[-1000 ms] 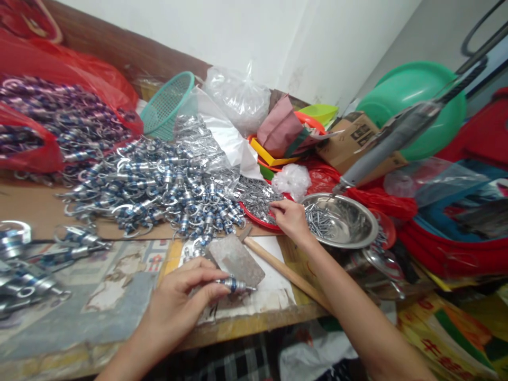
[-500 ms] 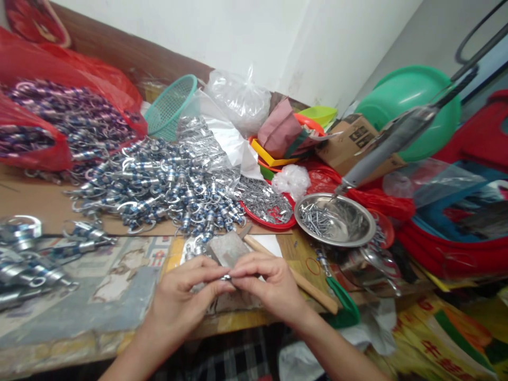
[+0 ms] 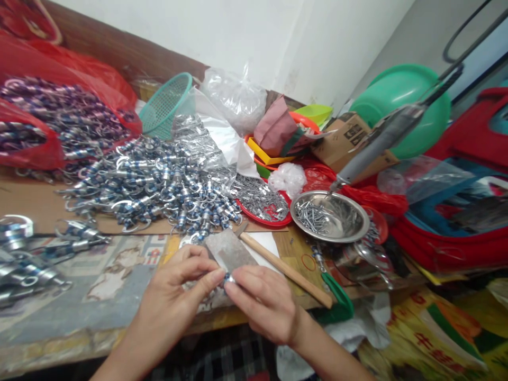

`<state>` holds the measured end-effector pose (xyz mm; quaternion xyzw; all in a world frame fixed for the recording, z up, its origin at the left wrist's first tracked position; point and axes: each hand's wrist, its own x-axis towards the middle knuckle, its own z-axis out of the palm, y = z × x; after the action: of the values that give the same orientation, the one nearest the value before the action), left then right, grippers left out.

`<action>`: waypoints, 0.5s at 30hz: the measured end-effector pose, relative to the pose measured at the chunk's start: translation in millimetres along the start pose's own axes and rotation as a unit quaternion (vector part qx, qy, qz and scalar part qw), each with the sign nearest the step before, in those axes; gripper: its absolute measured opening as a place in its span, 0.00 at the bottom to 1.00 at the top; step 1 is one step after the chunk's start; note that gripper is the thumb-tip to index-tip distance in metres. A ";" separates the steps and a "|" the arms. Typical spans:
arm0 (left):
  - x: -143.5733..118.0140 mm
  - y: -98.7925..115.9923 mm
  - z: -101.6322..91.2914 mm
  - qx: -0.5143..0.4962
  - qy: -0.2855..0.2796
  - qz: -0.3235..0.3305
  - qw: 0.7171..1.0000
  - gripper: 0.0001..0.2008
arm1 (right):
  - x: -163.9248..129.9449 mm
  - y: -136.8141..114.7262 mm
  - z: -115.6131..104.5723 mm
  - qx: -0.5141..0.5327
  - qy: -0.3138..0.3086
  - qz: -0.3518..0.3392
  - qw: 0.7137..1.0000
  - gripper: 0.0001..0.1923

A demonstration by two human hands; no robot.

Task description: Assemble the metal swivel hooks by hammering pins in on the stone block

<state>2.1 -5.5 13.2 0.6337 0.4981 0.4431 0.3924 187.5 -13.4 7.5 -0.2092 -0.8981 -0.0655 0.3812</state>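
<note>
My left hand (image 3: 174, 293) and my right hand (image 3: 264, 301) meet near the table's front edge, fingertips pinched together on one small silver-and-blue metal fitting (image 3: 227, 277), mostly hidden by the fingers. Just behind the hands lies a flat grey metal blade with a wooden handle (image 3: 286, 269). A big heap of the same blue-and-silver fittings (image 3: 159, 182) covers the table behind. To its right stand a red tray of small silver pieces (image 3: 264, 203) and a steel bowl (image 3: 351, 233) with screws in it.
Red bags of purple fittings (image 3: 47, 124) fill the far left, with more fittings at the left edge (image 3: 24, 259). A teal basket (image 3: 164, 103), plastic bags, a cardboard box (image 3: 349, 140), a green basin (image 3: 400, 87) and a hanging grey power screwdriver (image 3: 377, 143) crowd the back and right.
My right hand came back from the red tray to the front edge and joined my left hand on the fitting. Both hands now sit slightly lower and closer together.
</note>
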 end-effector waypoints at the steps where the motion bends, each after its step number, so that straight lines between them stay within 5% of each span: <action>1: -1.0 0.5 0.0 0.003 0.001 0.007 1.000 0.07 | 0.8 -0.2 -0.3 -0.002 0.001 0.005 1.000 0.14; 4: -3.4 1.3 -0.6 -0.015 -0.029 -0.004 0.999 0.07 | 0.1 -2.3 1.7 0.002 0.003 0.042 0.999 0.15; 8: -5.8 -2.4 1.9 -0.078 -0.054 -0.105 0.990 0.07 | -3.5 -8.8 8.0 0.061 0.017 0.138 0.988 0.16; 11: -9.5 -8.4 7.1 -0.166 -0.029 -0.175 0.970 0.20 | -0.7 -14.0 9.0 0.127 0.021 0.227 0.965 0.14; 15: -11.5 -15.7 12.0 -0.209 -0.008 -0.194 0.958 0.27 | 11.2 7.3 3.5 0.172 -0.072 0.279 0.942 0.08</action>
<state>7.8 -14.3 -7.1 0.4323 0.5046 0.4476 0.5984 181.3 -2.2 12.6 -0.3866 -0.8265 0.2140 0.3488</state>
